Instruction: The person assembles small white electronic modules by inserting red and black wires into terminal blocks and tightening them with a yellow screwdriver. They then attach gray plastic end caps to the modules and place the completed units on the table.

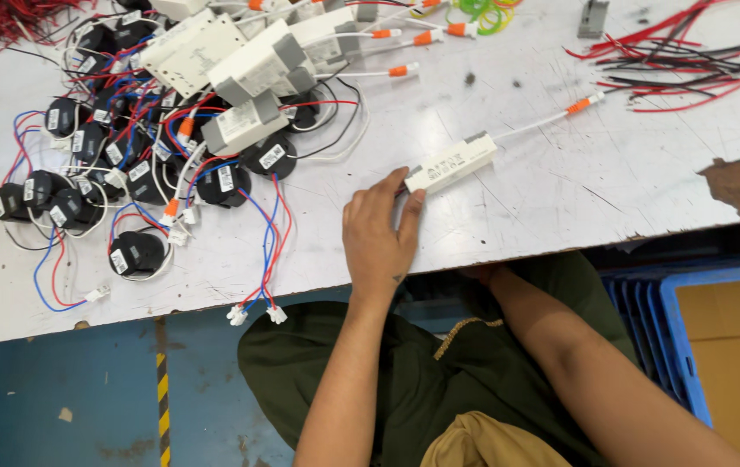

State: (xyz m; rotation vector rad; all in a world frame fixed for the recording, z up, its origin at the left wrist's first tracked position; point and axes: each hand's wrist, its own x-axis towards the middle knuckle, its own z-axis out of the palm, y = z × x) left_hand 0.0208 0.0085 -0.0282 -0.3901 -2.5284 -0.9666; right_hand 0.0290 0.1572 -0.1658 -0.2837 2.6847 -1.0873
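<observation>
Slim white rectangular driver box (451,163) lying slantwise on the scuffed white worktable (560,190), white lead with orange connector (579,105) trailing up-right. Left hand (379,232) flat, fingers together, fingertips touching its near end. Right hand hidden under the table edge; fingers impossible to tell. Heap of black round modules (137,253) and more white boxes (245,124) to the left, red and black wire offcuts (681,60) beyond.

White rectangular labels (226,178) on round black modules heaped at table's left, printed labels on white-grey driver boxes (243,124) above them, one more on the white driver (450,163) at centre
</observation>
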